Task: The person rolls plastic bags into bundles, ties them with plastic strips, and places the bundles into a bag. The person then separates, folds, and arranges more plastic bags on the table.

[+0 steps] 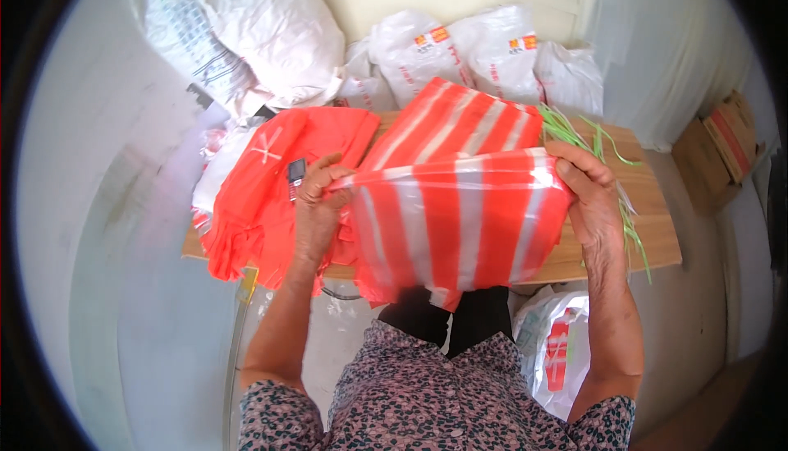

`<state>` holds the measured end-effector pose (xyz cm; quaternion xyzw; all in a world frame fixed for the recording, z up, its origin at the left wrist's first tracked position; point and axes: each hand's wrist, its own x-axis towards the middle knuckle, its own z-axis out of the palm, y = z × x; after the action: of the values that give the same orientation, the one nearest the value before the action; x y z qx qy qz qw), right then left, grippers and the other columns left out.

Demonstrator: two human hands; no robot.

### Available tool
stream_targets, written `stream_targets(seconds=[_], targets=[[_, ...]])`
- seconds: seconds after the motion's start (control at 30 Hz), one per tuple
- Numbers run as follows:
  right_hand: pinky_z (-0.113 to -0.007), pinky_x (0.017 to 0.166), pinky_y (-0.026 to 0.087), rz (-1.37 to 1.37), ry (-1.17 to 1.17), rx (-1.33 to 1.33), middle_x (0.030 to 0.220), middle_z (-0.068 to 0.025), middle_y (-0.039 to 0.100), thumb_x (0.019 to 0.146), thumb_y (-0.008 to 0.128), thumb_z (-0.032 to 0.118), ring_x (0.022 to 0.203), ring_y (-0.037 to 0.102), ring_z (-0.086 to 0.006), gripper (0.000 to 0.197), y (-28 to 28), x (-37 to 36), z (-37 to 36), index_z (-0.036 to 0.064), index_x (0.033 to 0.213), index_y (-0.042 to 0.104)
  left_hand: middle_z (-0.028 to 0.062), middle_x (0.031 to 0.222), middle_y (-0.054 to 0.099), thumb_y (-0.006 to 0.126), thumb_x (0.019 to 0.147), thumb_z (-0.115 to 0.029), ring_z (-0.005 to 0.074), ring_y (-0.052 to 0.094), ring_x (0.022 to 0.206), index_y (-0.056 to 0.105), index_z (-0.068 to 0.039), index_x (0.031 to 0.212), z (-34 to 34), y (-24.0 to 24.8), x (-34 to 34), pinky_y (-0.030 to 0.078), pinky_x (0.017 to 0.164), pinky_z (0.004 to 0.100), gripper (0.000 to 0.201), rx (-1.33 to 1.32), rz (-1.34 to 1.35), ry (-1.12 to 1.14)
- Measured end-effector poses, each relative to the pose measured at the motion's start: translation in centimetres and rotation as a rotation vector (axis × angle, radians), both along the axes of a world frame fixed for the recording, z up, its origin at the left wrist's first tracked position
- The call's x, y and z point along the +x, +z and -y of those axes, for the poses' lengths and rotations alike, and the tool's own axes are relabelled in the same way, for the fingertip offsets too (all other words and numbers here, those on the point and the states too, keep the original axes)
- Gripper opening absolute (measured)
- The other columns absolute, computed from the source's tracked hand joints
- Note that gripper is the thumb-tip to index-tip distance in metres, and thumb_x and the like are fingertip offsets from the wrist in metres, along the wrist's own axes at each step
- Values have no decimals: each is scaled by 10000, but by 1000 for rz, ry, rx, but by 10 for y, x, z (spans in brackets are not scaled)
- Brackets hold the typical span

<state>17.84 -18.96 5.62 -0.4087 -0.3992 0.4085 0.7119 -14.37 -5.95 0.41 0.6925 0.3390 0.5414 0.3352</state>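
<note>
A red-and-white striped plastic bag [443,229] is stretched between my hands, its top edge nearly level and its lower part hanging over the table's front edge. My left hand [321,196] pinches the bag's left corner. At the other top corner, my right hand [584,184] grips the bag with thumb and fingers. Just behind it, a stack of similar striped plastic bags [451,127] lies on the wooden table [648,196]. Left of these sits a heap of red plastic bags [263,188]. A small mobile phone [296,173] rests on that heap, close to my left hand.
Green and white strips [566,127] lie along the table's right side. Large white sacks [271,32] stand at the back left, with smaller white sacks [497,49] along the back wall. Cardboard boxes [718,151] are at the right. A white bag [542,369] stands below, beside my right arm.
</note>
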Motion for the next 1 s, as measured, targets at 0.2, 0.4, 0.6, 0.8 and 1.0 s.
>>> stream_targets(seconds=[0.2,0.4,0.6,0.8,1.0], targets=[[-242,869,474,85,10,84,1000,-76,682,846,611,-39,923,612,-127,189,-3,-14,0,-11,1016,690,107,1207,535,665,795,24,179,526,1083,494,-12,1257,27,-43,24,454,898,304,495,-257,506,61],[-243,869,478,62,37,97,979,-79,691,822,638,-36,904,622,-131,198,0,-24,-4,-8,1010,695,132,1180,531,711,808,-223,185,539,1053,374,78,1340,19,-108,14,455,893,315,698,-771,577,-17],[-252,870,485,14,-22,73,986,-86,688,817,655,-14,900,627,-136,206,-8,-9,-2,-22,1020,685,125,1183,569,694,819,-264,207,548,1097,493,46,1242,47,-127,4,446,916,320,562,-860,477,38],[-293,867,506,-144,3,49,979,-99,684,803,683,11,891,632,-171,222,-22,14,7,-30,1021,676,68,1199,610,709,821,-152,206,576,1103,549,-59,1238,94,-91,4,460,948,383,456,-1100,637,-344],[-316,889,504,-107,-54,41,1014,-110,676,791,693,14,933,627,-190,232,-39,47,29,-28,1019,676,79,1273,554,667,796,-82,223,540,1153,472,-19,1301,98,-77,8,395,1018,376,545,-1003,784,-620]])
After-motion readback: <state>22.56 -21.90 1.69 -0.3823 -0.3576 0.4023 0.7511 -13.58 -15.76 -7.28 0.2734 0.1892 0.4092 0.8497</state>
